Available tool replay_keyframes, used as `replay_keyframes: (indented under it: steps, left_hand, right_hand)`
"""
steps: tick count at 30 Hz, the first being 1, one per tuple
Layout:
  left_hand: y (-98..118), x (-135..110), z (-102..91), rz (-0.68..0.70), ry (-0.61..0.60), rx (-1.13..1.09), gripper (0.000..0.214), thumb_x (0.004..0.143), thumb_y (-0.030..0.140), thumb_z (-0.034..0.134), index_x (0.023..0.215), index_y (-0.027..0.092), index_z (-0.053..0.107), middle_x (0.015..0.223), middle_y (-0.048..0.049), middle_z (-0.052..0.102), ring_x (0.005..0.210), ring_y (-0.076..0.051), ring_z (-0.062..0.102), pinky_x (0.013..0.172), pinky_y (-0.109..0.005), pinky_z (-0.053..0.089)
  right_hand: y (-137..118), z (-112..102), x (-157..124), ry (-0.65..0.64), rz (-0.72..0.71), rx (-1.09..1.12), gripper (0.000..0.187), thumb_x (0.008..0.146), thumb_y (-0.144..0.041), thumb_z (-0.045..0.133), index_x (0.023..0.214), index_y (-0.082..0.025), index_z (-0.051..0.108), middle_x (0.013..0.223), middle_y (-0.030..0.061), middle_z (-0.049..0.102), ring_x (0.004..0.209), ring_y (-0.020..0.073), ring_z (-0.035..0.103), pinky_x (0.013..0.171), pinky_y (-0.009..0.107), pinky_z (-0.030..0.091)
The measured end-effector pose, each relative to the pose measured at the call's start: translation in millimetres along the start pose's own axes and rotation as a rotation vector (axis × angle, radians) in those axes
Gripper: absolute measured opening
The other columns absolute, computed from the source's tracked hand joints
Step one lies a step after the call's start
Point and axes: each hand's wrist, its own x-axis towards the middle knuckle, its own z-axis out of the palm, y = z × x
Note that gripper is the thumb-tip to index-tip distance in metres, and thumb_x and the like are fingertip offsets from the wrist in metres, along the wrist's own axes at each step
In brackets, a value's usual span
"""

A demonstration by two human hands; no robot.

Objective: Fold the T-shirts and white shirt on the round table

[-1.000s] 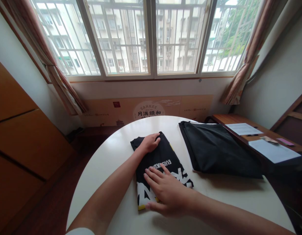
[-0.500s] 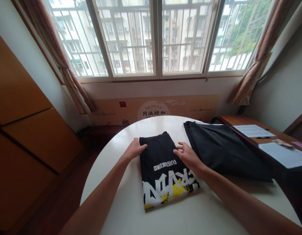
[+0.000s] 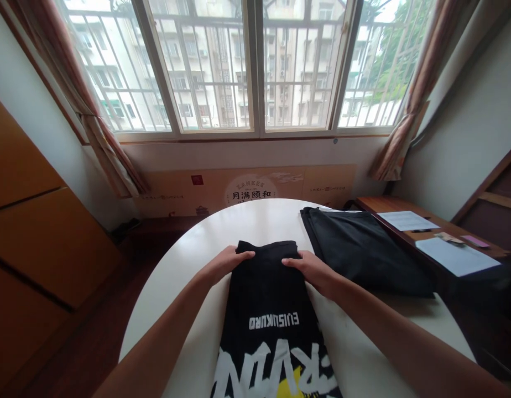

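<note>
A folded black T-shirt [image 3: 269,287] with upside-down white lettering and a yellow patch is in front of me, its near end running out of the bottom of the view. My left hand [image 3: 227,261] grips its far left corner, thumb on top and fingers underneath. At the far right corner, my right hand [image 3: 311,268] pinches the cloth the same way. The far edge between them sags slightly and looks raised off the round white table [image 3: 176,309]. My fingertips are hidden beneath the fabric.
Folded black cloth [image 3: 363,249] lies on the table to the right. Beyond it, a wooden desk [image 3: 365,203] bears papers [image 3: 454,255] and a pen. A wooden cabinet [image 3: 27,232] stands at left; a barred window [image 3: 255,72] is ahead.
Both hands have closed on the shirt's far corners, the right hand having been half open beside it. The shirt now appears lifted, larger and nearer. The view has shifted slightly right.
</note>
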Motion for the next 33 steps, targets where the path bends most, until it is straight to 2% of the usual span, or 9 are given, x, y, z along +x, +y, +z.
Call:
replay_keyframes:
  steps: [3,7,11,14,17,20,25,30,33]
  left_hand:
    - [9.0,-8.0,7.9,-0.010,-0.080,-0.102,0.043,0.065,0.045,0.092,0.086,0.014,0.072,0.083,-0.0078,0.075,0.087,-0.029,0.074,0.075,-0.035,0.057]
    - [39.6,-28.5,30.4,0.090,-0.155,-0.304,0.043,0.069,0.037,0.093,0.098,0.014,0.072,0.084,-0.0043,0.074,0.075,-0.018,0.070,0.069,-0.027,0.055]
    - [83.3,-33.6,70.3,0.210,-0.309,-0.417,0.051,0.070,0.031,0.095,0.113,0.017,0.069,0.090,-0.0022,0.074,0.077,-0.016,0.070,0.072,-0.025,0.055]
    - [119.9,-3.3,111.2,0.321,-0.397,-0.414,0.047,0.072,0.026,0.092,0.112,0.016,0.068,0.093,-0.0036,0.074,0.082,-0.018,0.071,0.077,-0.027,0.056]
    - [156.6,48.5,156.1,0.416,-0.272,-0.239,0.031,0.086,0.023,0.077,0.114,0.014,0.066,0.104,-0.0083,0.074,0.092,-0.020,0.072,0.086,-0.031,0.057]
    - [176.7,89.0,192.1,0.365,0.016,0.131,0.031,0.099,0.026,0.064,0.125,0.010,0.061,0.125,-0.0198,0.070,0.119,-0.032,0.068,0.102,-0.043,0.053]
    - [129.9,70.7,219.2,0.369,0.099,0.397,0.046,0.096,0.022,0.064,0.136,0.001,0.056,0.145,-0.0322,0.055,0.144,-0.045,0.047,0.119,-0.057,0.036]
    - [35.1,8.8,216.5,0.886,-0.303,0.967,0.053,0.103,0.032,0.052,0.152,0.012,0.050,0.163,-0.0196,0.048,0.150,-0.038,0.043,0.123,-0.052,0.036]
    - [7.7,-13.0,198.2,0.978,-0.402,1.077,0.062,0.107,0.027,0.043,0.165,0.009,0.031,0.174,-0.0190,0.032,0.159,-0.038,0.031,0.127,-0.053,0.032]
  right_hand:
    - [-8.8,-4.9,-11.0,-0.023,-0.119,0.027,0.035,0.078,-0.038,0.086,0.102,-0.015,0.077,0.095,0.0079,0.081,0.093,0.0262,0.077,0.091,0.039,0.060]
    - [-31.6,-25.3,-49.7,-0.023,-0.195,0.121,0.037,0.082,-0.041,0.084,0.107,-0.016,0.077,0.098,0.0085,0.082,0.087,0.0262,0.077,0.084,0.038,0.062]
    - [-60.5,-70.9,-94.9,0.062,-0.198,0.161,0.033,0.081,-0.038,0.087,0.107,-0.019,0.077,0.095,0.0073,0.082,0.079,0.0247,0.078,0.072,0.033,0.063]
    - [-87.6,-121.3,-103.1,0.261,-0.226,0.103,0.031,0.077,-0.035,0.088,0.101,-0.019,0.077,0.086,0.0068,0.081,0.071,0.0243,0.078,0.065,0.031,0.063]
    - [-120.1,-177.7,-81.3,0.410,-0.243,-0.050,0.031,0.080,-0.034,0.081,0.105,-0.016,0.076,0.091,0.0113,0.081,0.075,0.0271,0.079,0.069,0.035,0.064]
    - [-142.1,-224.5,-44.7,0.620,-0.203,-0.543,0.038,0.098,-0.037,0.061,0.124,-0.011,0.070,0.114,0.0177,0.080,0.096,0.0286,0.079,0.084,0.039,0.064]
    - [-106.6,-241.4,-2.4,0.781,-0.087,-0.934,0.064,0.098,-0.032,0.065,0.149,0.003,0.050,0.148,0.0343,0.060,0.140,0.0413,0.058,0.117,0.055,0.043]
    - [-29.0,-205.7,8.8,0.576,-0.095,-1.187,0.065,0.103,-0.041,0.057,0.160,-0.011,0.045,0.171,0.0216,0.038,0.161,0.0361,0.031,0.129,0.060,0.021]
    - [-13.8,-190.9,4.2,0.514,-0.086,-1.273,0.064,0.107,-0.043,0.046,0.161,-0.010,0.043,0.172,0.0216,0.036,0.161,0.0368,0.029,0.128,0.067,0.017]
